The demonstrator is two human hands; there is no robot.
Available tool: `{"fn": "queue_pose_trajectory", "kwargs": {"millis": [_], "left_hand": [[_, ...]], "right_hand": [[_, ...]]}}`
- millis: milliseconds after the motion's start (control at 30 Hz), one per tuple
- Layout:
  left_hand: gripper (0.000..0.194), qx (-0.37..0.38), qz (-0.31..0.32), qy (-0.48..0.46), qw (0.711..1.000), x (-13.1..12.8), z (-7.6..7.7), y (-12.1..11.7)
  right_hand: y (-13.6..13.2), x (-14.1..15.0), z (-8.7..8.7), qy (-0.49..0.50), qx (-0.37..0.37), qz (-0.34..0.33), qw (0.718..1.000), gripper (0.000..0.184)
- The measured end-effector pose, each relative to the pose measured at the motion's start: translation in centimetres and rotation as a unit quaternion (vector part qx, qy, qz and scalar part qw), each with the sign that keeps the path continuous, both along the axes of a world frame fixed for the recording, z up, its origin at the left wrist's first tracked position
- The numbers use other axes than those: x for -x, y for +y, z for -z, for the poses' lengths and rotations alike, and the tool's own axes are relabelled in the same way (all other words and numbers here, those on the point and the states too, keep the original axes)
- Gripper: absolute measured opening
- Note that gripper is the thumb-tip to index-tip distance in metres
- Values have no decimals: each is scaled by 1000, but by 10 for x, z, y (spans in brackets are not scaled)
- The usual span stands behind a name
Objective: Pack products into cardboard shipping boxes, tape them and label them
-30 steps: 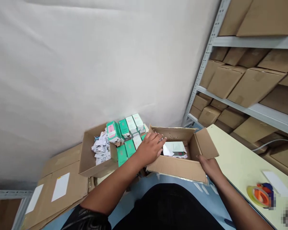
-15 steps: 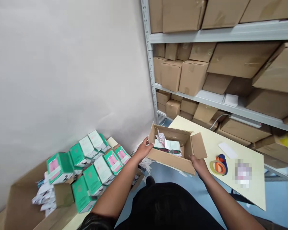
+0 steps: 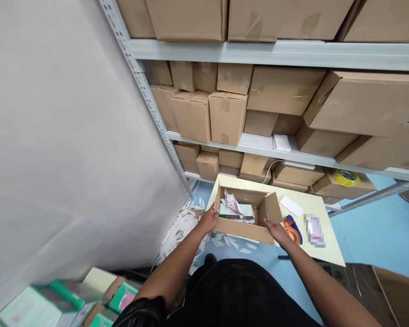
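Observation:
An open cardboard box (image 3: 243, 230) is held between my two hands over the near left part of the cream table (image 3: 327, 252). My left hand (image 3: 209, 220) grips its left end, and my right hand (image 3: 276, 230) grips the right end by the raised flap. Inside lie a white-and-green carton (image 3: 247, 210) and a crumpled piece of printed paper (image 3: 231, 202). Just right of my right hand rests a blue-and-orange tape dispenser (image 3: 293, 230). I cannot tell whether the cardboard box touches the table.
A metal shelf rack (image 3: 259, 53) full of cardboard boxes stands behind the table. A white slip (image 3: 291, 205) and a blurred-out item (image 3: 315, 230) lie on the table. White paper scraps (image 3: 180, 231) cover the floor at left. Green-and-white cartons (image 3: 34, 309) sit lower left.
My view has swung right, toward the shelf and table. The cardboard box, still in both hands, has come from beside the table to over its left part. The green cartons have slid toward the lower-left edge.

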State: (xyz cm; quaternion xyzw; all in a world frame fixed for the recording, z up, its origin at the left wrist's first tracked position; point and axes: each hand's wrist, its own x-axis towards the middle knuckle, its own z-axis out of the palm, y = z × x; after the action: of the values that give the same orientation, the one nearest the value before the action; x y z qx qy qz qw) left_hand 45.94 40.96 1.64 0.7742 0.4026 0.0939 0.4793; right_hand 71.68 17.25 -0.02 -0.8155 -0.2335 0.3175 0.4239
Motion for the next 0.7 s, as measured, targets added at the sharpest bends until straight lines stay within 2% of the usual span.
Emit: {"fn": "queue_pose_trajectory", "kwargs": {"millis": [167,300,367,467,533,633,700], "left_hand": [[59,5,65,-57,996,-29,12,43],[60,11,81,-67,994,-45,11,56],[63,2,81,-64,995,-47,11,57],[70,-15,94,-86,992,-42,11,57],[71,-11,107,-100,989,-38,10,57],[66,-10,112,-86,990,-34,5,57],[66,-17,116,-68,991,-33,-1,57]], "right_hand": [[25,-6,-7,53,36,55,996,57],[30,-12,-8,56,47,87,994,61],[26,-15,-8,31,29,82,996,61],[11,-18,-10,-55,-45,35,997,64],[-2,-20,-9,-103,-72,-31,992,69],[-18,-29,-4,-145,-48,-146,977,77],[-20,-36,0,-162,-28,-198,966,79]]}}
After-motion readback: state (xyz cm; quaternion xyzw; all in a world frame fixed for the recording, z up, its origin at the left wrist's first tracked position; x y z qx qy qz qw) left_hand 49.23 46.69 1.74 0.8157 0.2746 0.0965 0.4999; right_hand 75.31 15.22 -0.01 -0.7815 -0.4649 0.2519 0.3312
